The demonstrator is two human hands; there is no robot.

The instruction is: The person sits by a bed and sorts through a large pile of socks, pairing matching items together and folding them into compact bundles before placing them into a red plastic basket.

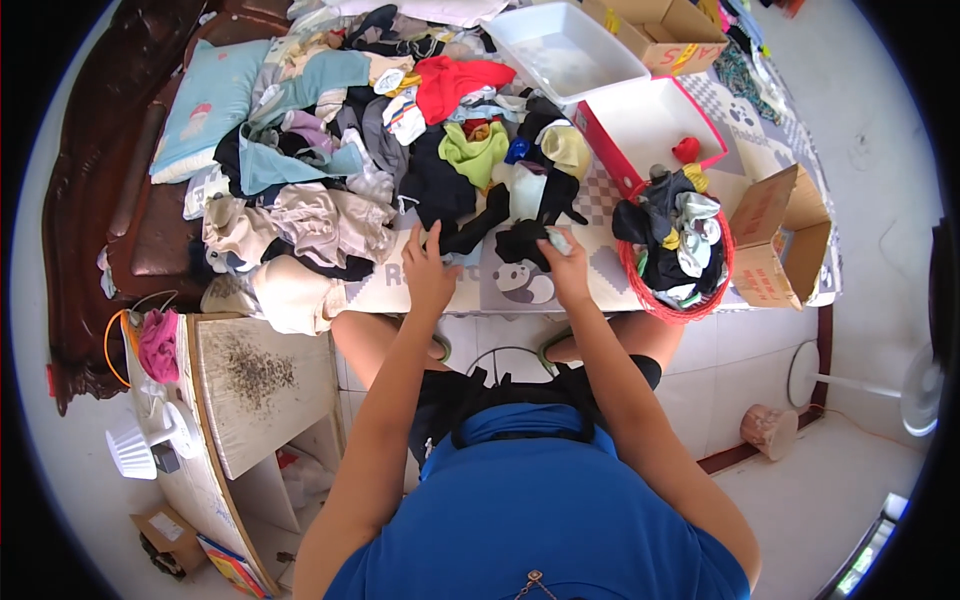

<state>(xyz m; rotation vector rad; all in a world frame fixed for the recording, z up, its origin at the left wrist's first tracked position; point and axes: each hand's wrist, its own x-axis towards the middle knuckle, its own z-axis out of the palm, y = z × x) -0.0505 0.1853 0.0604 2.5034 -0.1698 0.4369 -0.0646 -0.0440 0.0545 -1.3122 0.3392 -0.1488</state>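
Note:
At the bed's near edge, my left hand [432, 270] has its fingers apart and holds nothing. It is beside a long black sock [482, 222] at the front of a big heap of clothes. To its right, my right hand [568, 270] is closed on a bunched black sock [522, 243]. A small pale piece of cloth [559, 241] shows at those fingers; whether it is part of the same bundle I cannot tell. Just beyond are a white cloth [527, 190] and a lime-green garment [474, 152].
A red basket [628, 268] full of socks stands right of my hands. Behind it are a red-and-white box [640, 115], a white plastic tub [565, 50] and cardboard boxes [765, 240]. Beige garments [300, 290] hang over the edge at left, above a worn wooden cabinet [262, 390].

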